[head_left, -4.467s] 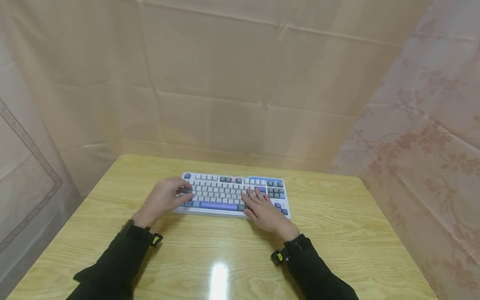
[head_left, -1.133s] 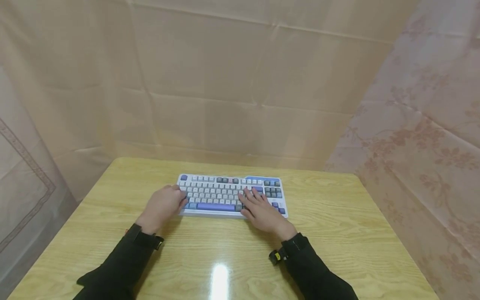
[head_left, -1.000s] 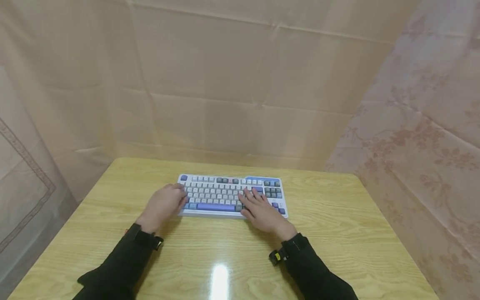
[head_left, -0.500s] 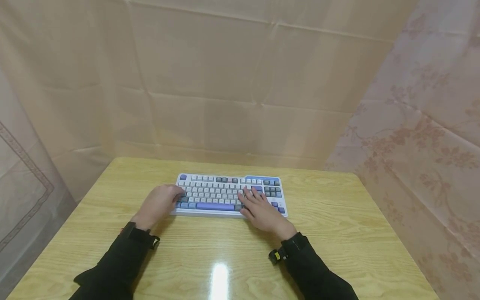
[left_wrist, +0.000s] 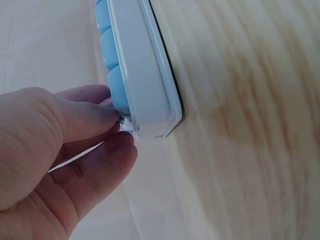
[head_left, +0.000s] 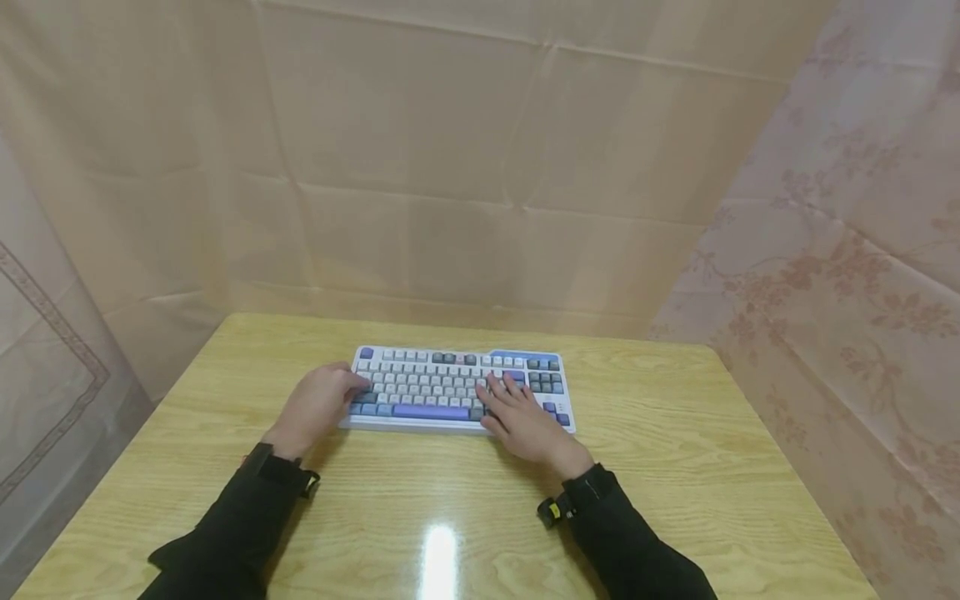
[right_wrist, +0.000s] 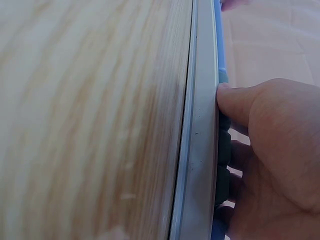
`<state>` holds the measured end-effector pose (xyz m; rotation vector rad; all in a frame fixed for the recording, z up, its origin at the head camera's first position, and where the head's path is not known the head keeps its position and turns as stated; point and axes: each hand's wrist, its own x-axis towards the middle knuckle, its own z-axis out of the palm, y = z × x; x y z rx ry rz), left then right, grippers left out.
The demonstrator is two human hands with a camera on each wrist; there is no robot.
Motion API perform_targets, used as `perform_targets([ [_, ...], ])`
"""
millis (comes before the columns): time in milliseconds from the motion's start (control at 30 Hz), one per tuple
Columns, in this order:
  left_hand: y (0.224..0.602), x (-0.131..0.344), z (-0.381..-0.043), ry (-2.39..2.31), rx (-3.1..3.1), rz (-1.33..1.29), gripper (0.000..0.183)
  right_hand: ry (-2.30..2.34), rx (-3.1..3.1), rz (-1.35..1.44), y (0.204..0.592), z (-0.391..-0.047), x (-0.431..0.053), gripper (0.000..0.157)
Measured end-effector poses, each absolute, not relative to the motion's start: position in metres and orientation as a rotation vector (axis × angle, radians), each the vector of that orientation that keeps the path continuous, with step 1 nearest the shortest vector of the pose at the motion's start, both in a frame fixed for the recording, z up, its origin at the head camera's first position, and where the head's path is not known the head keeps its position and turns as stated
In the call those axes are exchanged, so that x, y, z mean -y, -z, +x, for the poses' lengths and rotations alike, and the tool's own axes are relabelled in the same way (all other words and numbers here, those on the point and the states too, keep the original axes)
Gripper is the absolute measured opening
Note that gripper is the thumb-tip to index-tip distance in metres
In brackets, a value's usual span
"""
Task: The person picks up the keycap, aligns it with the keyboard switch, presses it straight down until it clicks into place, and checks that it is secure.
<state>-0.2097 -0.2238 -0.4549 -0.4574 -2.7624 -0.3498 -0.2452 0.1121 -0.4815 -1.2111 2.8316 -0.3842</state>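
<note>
A white keyboard (head_left: 427, 382) with white, grey, blue and purple keys lies on the wooden table. My left hand (head_left: 317, 407) is at its left end, thumb and fingers curled and drawn together at the edge keys. In the left wrist view the thumb (left_wrist: 95, 121) reaches behind a light-blue corner key (left_wrist: 118, 90); the fingertips and the key they pinch are largely hidden there. A lower finger (left_wrist: 112, 155) curls beside the keyboard's end. My right hand (head_left: 528, 423) lies spread over the right part of the keys, its thumb (right_wrist: 237, 101) at the front rim in the right wrist view.
The table (head_left: 360, 533) extends in front of and around the keyboard. A beige cloth (head_left: 450, 167) hangs behind its far edge. A floral cloth (head_left: 847, 283) hangs on the right, a pale bordered one (head_left: 45, 375) on the left.
My left hand's thumb and fingers, apart around a dark key in the oldest frame, have come together. Lately the hand has moved slightly left, uncovering lower-left keys. The right hand stays put.
</note>
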Motion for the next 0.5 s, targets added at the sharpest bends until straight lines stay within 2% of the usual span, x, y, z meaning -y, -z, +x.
perform_targets([
  [500,0.459,0.236,-0.211,0.447,2.771,-0.503,0.019,0.398,-2.831,-1.24,0.48,-0.245,-0.111,0.052],
])
